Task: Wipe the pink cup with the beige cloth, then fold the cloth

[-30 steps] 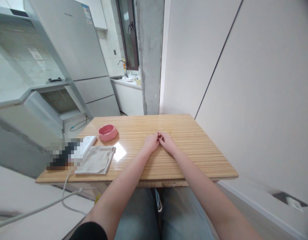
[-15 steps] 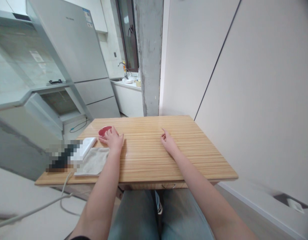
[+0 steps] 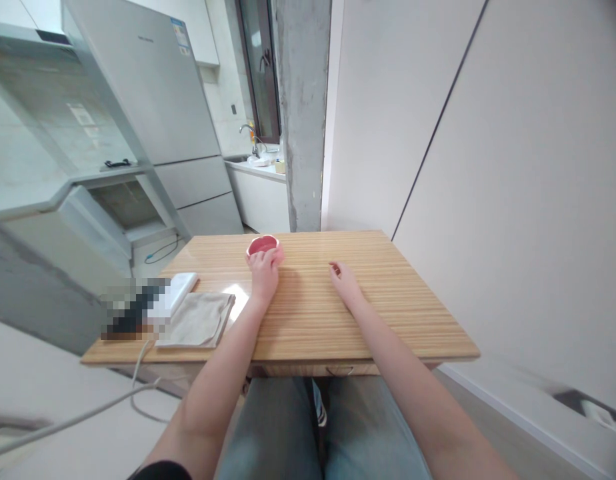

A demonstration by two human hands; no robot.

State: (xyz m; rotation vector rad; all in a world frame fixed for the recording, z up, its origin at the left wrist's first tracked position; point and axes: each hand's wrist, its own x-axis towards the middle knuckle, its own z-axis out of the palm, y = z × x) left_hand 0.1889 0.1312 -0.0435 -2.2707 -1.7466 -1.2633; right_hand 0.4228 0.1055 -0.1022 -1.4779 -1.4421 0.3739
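A pink bowl (image 3: 263, 245) with a wavy, pale rim is near the far edge of the wooden table (image 3: 308, 320), left of its middle. My left hand (image 3: 264, 268) is closed on the bowl's near side, fingers over the rim and thumb at the right. Part of the bowl's front is hidden behind that hand. Whether its base touches the tabletop, I cannot tell. To the right, my right hand (image 3: 345, 279) rests over the wood with loosely curled fingers, a gap between them and the thumb. It holds nothing.
A folded grey cloth (image 3: 195, 320) lies at the table's left, beside a white flat object (image 3: 174, 293) and a blurred-out dark item. A pale cable (image 3: 136, 373) hangs over the front left edge. Beyond stand a fridge (image 3: 153, 87) and a sink counter (image 3: 258, 190).
My left hand has moved right and slightly away from me, bringing the bowl along from the table's left side. My right hand stays in about the same spot, its index finger now more curled.
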